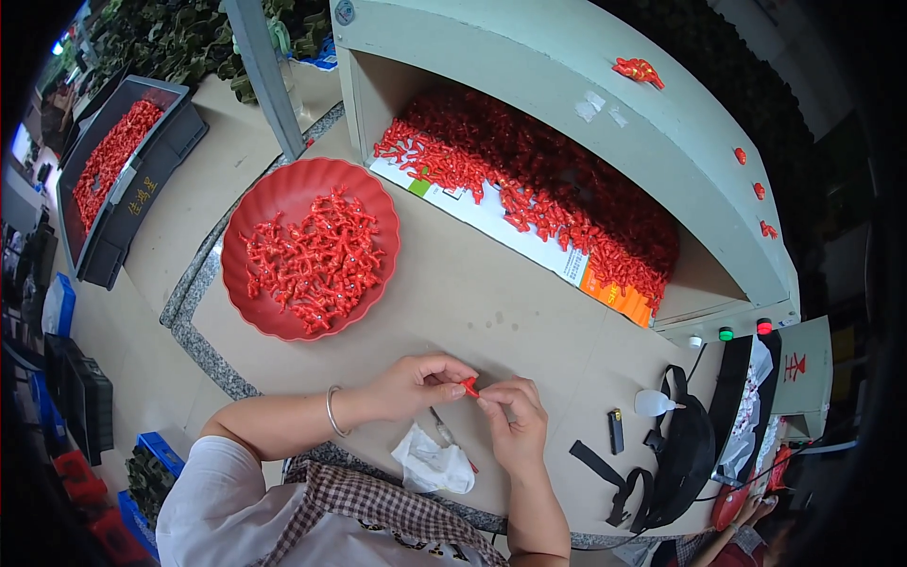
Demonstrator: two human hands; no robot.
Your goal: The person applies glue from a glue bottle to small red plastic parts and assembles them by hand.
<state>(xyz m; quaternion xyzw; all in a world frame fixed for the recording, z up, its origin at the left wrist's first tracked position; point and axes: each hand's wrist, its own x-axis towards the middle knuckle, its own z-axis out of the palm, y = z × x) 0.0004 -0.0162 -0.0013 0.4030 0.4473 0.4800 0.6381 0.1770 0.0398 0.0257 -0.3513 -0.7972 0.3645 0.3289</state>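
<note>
In front of my body, my left hand [416, 386] and my right hand [515, 416] meet with fingertips pinched round one small glossy red part [470, 386]. Its exact kind is hard to make out, as the fingers cover some of it. Ahead and to the left stands a red scalloped bowl [307, 175] holding a heap of small branched red pieces [316, 255]. A crumpled white tissue [433, 461] lies just below my hands, with a thin tool [441, 427] partly beside it.
Many red pieces [539, 203] fill a pale green housing [529, 52] at the back. A grey crate [142, 198] with more stands at far left. To the right are a white squeeze bottle [654, 403], a small black object [616, 431] and a black strapped bag [685, 454]. Another person's hand [751, 515] shows at lower right.
</note>
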